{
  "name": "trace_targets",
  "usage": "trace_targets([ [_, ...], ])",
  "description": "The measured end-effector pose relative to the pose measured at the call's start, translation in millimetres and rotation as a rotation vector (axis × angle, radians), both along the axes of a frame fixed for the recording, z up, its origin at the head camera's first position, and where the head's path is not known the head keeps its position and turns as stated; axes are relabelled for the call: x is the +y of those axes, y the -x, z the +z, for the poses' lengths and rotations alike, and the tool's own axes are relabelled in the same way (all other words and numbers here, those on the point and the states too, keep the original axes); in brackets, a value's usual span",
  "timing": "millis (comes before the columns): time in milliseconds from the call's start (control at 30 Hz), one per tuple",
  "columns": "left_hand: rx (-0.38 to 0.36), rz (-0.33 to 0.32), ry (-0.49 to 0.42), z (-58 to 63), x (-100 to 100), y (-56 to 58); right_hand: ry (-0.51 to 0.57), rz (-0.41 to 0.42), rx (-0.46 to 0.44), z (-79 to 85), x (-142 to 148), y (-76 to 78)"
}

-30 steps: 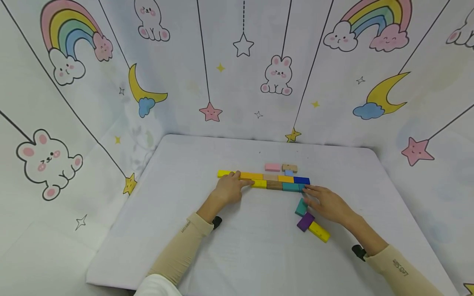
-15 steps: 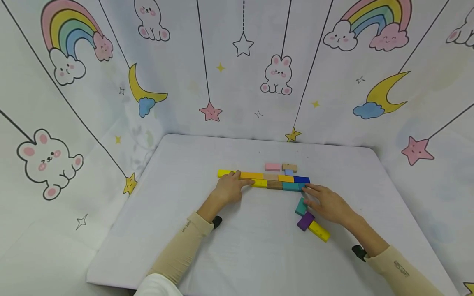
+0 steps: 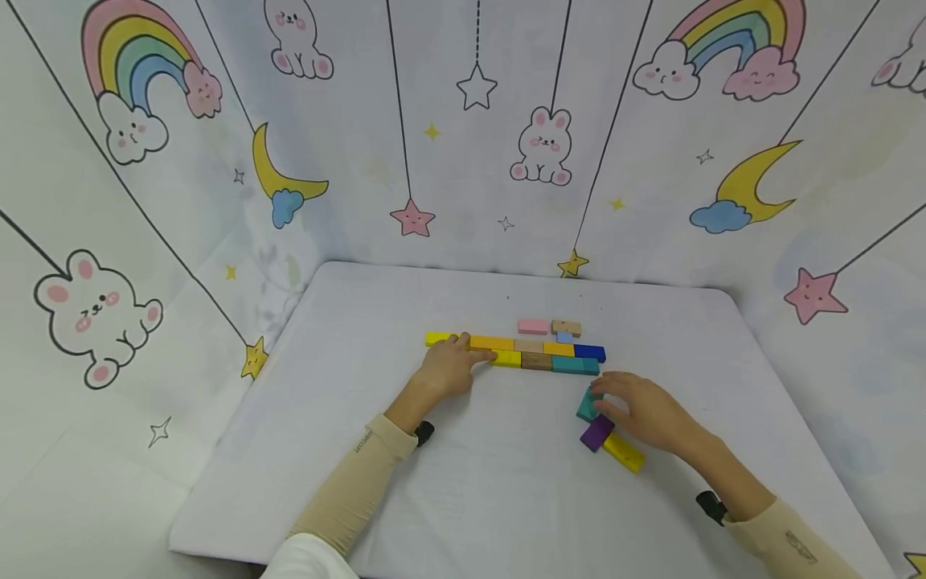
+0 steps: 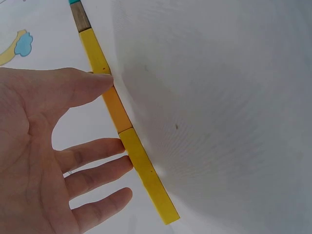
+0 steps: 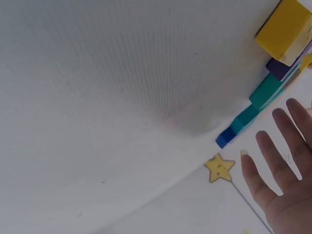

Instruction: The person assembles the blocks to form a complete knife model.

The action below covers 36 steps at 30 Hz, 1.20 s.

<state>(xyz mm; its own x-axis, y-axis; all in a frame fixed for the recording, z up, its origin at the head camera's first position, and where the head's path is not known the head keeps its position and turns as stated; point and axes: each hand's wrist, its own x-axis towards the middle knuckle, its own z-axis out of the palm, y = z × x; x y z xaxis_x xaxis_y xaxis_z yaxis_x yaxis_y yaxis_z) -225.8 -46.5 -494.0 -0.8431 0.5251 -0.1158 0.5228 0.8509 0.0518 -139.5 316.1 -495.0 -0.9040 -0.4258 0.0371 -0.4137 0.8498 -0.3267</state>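
Two touching rows of coloured wooden blocks lie across the table in the head view. My left hand rests at their left end, its thumb at the near row's yellow block. In the left wrist view its extended fingers touch the far left yellow block, beside an orange block. My right hand is beside the loose teal block, fingertips overlapping its upper edge. Its fingers look spread and extended in the right wrist view. A purple block and a yellow block lie below it.
Behind the rows lie a pink block, a tan block and a small light blue block. The near row also has a brown block; a dark blue block ends the far row. White cloth covers the table.
My right hand has left the right end of the near row and come slightly toward me, to the loose teal block. My left hand stays in place.
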Motion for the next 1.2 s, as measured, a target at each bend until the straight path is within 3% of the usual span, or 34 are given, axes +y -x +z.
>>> trace_targets([
  [200, -0.007, 0.006, -0.005, 0.6, 0, 0.4, -0.039, 0.057, 0.011, 4.0, 3, -8.3],
  [633, 0.011, 0.0, 0.005, -0.4, 0, 1.8, -0.075, 0.132, 0.072, -6.1, 6, -14.7],
  [1200, 0.004, -0.004, -0.012, -0.3, -1, 0.0, -0.117, 0.2, 0.211, -9.0, -28, -21.1],
])
